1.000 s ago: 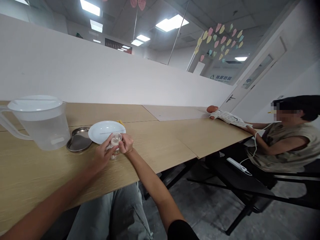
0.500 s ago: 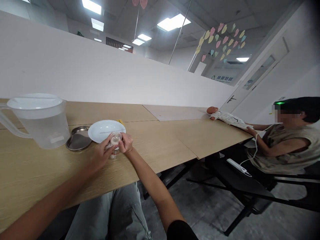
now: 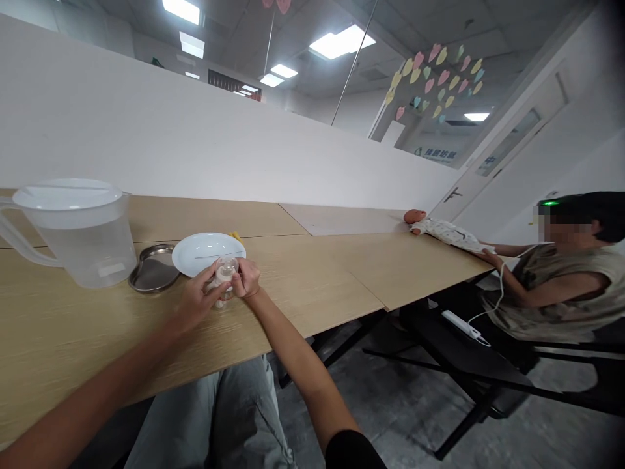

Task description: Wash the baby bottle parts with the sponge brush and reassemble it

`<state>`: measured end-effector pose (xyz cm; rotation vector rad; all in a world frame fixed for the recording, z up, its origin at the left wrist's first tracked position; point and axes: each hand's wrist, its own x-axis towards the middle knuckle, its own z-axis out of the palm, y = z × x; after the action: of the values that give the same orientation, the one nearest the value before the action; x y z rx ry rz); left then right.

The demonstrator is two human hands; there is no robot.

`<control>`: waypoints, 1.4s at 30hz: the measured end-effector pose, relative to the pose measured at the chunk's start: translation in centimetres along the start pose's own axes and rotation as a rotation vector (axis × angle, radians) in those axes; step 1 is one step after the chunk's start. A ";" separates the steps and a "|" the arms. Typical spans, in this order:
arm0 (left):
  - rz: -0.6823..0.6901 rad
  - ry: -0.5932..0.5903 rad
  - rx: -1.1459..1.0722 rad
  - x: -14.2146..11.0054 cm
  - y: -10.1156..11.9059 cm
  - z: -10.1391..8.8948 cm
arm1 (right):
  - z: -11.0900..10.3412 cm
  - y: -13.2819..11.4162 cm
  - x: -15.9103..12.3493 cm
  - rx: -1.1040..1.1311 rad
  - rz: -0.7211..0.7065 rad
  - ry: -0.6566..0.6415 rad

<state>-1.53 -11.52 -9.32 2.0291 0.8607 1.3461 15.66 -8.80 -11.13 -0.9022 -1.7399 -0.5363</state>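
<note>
Between both hands stands a small baby bottle (image 3: 226, 268) with a clear domed cap and a pale collar, just in front of the white bowl (image 3: 185, 259). My left hand (image 3: 199, 293) is closed around its left side, the thumb across the front. The fingers of my right hand (image 3: 248, 279) are bent and pressed against the right side of the cap and collar. Part of the bottle's clear body shows below my fingers; the rest is hidden.
A steel kidney dish (image 3: 155, 270) and a big lidded plastic pitcher (image 3: 83, 241) stand to the left. Something yellow (image 3: 236, 236) lies behind the bowl. At the table's far right a person (image 3: 551, 280) touches a clothed baby doll (image 3: 446, 233). A power strip (image 3: 461, 324) rests on a black chair.
</note>
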 end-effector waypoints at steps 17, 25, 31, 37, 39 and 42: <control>-0.090 -0.045 -0.181 -0.1 0.6 0.5 | -0.7 -0.3 0.5 0.006 -0.001 0.082; 0.119 -0.006 0.200 -0.5 -0.8 0.4 | -1.8 0.4 1.1 0.088 -0.089 0.069; 0.135 0.045 0.318 -0.5 -2.0 0.5 | -1.6 -0.1 0.9 0.129 0.017 0.005; 0.155 0.039 0.336 -0.5 -2.2 0.7 | -1.7 -0.5 1.0 0.127 0.025 0.025; 0.170 0.031 0.343 -0.4 -2.2 0.8 | -1.8 -0.4 1.2 0.116 -0.010 -0.006; 0.181 0.023 0.360 -0.4 -2.2 0.9 | -1.8 -0.4 1.3 0.117 -0.031 -0.029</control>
<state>-1.29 -10.52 -11.45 2.4198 1.0093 1.3920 16.19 -9.95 -9.22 -0.8053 -1.7949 -0.4387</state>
